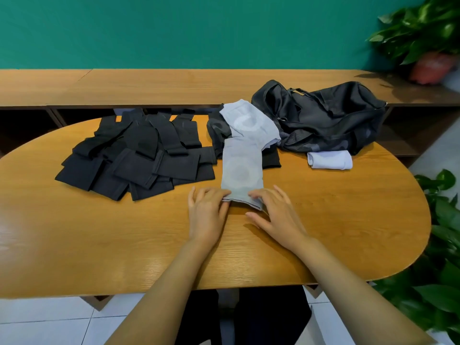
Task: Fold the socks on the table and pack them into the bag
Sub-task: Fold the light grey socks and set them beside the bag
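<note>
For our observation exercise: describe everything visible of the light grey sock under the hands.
The light grey sock looks like knit with paler ring patterns. It lies flat and unfolded on the wooden table, stretching away from the person. Its far end meets a grey piece angled over dark socks beside the black bag; whether they are one sock is unclear. The left hand pinches its near left corner; fingers of the right hand rest on the near right one.
</note>
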